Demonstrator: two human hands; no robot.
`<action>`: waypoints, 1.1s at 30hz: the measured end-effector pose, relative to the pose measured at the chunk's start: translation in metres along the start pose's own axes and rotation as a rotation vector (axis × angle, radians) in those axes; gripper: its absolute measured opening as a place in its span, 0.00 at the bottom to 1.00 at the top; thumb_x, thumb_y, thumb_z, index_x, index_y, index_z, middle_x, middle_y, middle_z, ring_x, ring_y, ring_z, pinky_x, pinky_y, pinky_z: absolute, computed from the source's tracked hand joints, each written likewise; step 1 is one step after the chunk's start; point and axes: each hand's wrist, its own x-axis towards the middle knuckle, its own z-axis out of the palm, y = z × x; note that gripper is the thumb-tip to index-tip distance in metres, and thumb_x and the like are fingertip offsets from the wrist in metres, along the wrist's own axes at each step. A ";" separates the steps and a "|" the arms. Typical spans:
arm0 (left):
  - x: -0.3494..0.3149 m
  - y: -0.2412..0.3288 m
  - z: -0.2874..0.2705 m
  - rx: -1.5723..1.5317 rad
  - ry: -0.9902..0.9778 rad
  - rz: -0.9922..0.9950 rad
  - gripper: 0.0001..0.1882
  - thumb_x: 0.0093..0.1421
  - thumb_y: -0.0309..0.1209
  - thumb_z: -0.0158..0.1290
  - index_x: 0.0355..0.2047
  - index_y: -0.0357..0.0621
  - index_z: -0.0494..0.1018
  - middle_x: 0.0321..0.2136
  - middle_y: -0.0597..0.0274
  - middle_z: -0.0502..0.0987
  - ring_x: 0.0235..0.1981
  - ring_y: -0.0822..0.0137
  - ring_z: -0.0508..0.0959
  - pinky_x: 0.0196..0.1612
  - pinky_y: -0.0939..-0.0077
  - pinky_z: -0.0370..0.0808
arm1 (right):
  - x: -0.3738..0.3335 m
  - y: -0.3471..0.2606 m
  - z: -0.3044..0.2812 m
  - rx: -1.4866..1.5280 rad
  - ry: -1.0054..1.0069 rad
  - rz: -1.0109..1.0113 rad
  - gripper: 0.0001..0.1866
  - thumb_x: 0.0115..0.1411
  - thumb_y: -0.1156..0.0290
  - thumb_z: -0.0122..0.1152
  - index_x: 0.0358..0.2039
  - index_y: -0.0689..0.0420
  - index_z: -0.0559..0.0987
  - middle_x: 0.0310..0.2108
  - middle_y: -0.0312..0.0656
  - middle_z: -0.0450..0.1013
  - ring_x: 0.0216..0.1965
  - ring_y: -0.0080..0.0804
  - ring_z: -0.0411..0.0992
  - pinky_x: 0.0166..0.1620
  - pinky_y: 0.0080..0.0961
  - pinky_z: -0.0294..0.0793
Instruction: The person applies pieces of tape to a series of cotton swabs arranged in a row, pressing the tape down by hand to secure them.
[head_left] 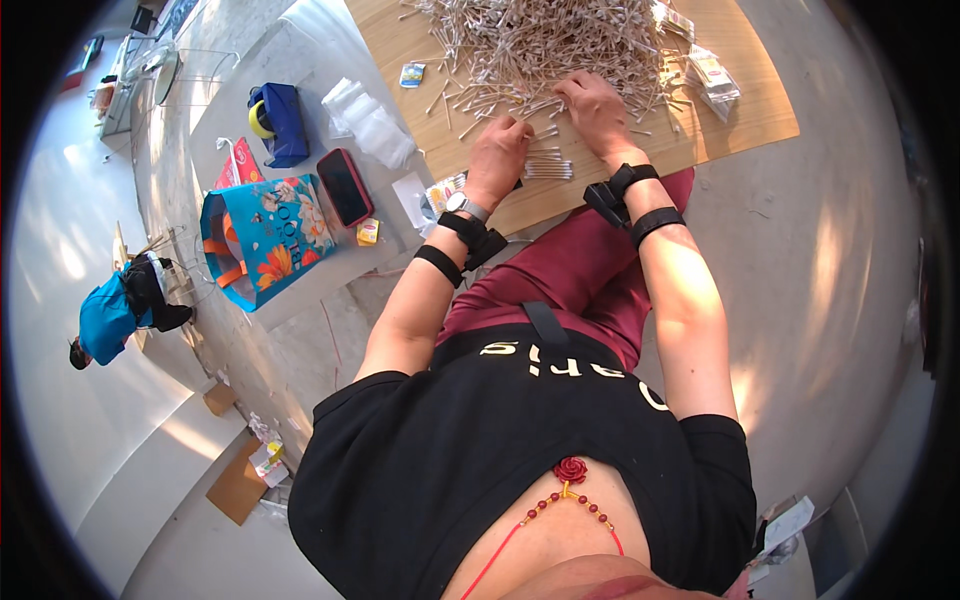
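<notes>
A big heap of cotton swabs (545,45) covers the far part of the wooden board (745,120), with loose ones scattered at its near edge. My right hand (597,112) reaches into that edge, its fingers bent and closed on cotton swabs; the exact number is hidden. Left of it, my left hand (498,158) hovers low over the board with curled, closed fingers; whatever they hold cannot be made out. Between my wrists a small row of swabs (548,164) lies side by side near the board's front edge. Small printed packets (443,192) lie beside my left wrist.
Clear plastic packs of swabs (712,82) lie right of the heap, a small blue packet (411,75) left of it. Left of the board are clear plastic bags (368,122), a phone (345,187), a blue tape dispenser (282,125) and a floral bag (270,240). Another person (115,310) is farther left.
</notes>
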 end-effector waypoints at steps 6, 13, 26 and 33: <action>-0.006 0.000 -0.001 -0.009 -0.039 0.010 0.05 0.62 0.25 0.58 0.37 0.45 0.82 0.35 0.52 0.80 0.39 0.47 0.81 0.44 0.55 0.77 | 0.001 -0.001 0.006 -0.067 -0.048 -0.057 0.07 0.61 0.70 0.63 0.39 0.51 0.84 0.43 0.37 0.77 0.49 0.40 0.76 0.51 0.39 0.75; -0.009 -0.001 -0.001 -0.038 -0.038 0.018 0.06 0.62 0.25 0.59 0.38 0.45 0.83 0.35 0.52 0.80 0.39 0.48 0.81 0.44 0.57 0.78 | 0.000 0.000 0.017 -0.131 -0.057 -0.074 0.04 0.59 0.71 0.67 0.35 0.53 0.82 0.42 0.37 0.76 0.47 0.41 0.75 0.49 0.39 0.75; 0.028 -0.020 -0.008 0.078 0.164 -0.043 0.08 0.59 0.29 0.63 0.38 0.42 0.80 0.39 0.52 0.78 0.45 0.48 0.79 0.48 0.55 0.76 | -0.030 -0.025 0.004 -0.098 -0.090 -0.119 0.08 0.59 0.72 0.58 0.39 0.51 0.80 0.41 0.36 0.77 0.48 0.38 0.74 0.52 0.37 0.71; 0.031 -0.025 -0.004 0.108 0.137 -0.074 0.08 0.59 0.31 0.64 0.36 0.42 0.80 0.38 0.52 0.78 0.44 0.48 0.80 0.47 0.56 0.77 | -0.041 -0.036 0.010 -0.012 -0.082 -0.110 0.04 0.62 0.69 0.61 0.36 0.51 0.81 0.38 0.37 0.75 0.47 0.39 0.73 0.52 0.38 0.70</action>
